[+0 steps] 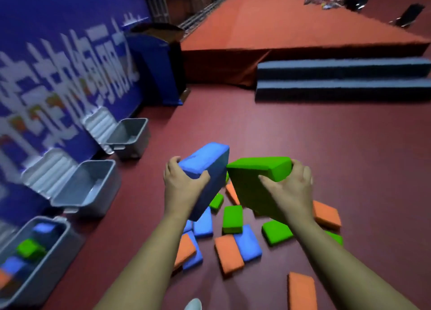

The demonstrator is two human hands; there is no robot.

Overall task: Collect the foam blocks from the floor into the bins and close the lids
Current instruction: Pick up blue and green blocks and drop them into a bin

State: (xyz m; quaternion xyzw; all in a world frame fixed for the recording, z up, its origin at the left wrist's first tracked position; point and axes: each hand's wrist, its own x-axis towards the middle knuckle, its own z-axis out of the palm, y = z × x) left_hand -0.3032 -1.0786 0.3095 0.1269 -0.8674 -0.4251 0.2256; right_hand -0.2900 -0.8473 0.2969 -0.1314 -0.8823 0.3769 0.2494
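Above the dark red floor (326, 135) we hold a foam block in each hand. Our left hand (183, 183) grips the blue foam block (205, 158) by its end, fingers curled over the far side and thumb across the top. Our right hand (293, 188) clasps the green foam block (258, 167) the same way. The two blocks tilt toward each other, and we cannot tell whether their corners touch.

Below them lies the heap of loose blocks (233, 237), blue, green and orange, partly hidden behind our forearms and the held blocks. One orange block (300, 291) lies apart, cut off by the bottom edge.

Along the blue banner wall (46, 65) on our left stand three grey bins. The nearest bin (56, 258), blurred and cropped at the corner, has blue and green blocks inside. The middle bin (102, 188) and the far bin (140, 139) show grey insides, their ribbed lids (50, 170) tipped back against the wall.

Farther off are a blue lectern (158, 60), a red carpeted stage (291, 23) and blue steps (342, 79). Dark things at the stage's far side are too blurred to name.
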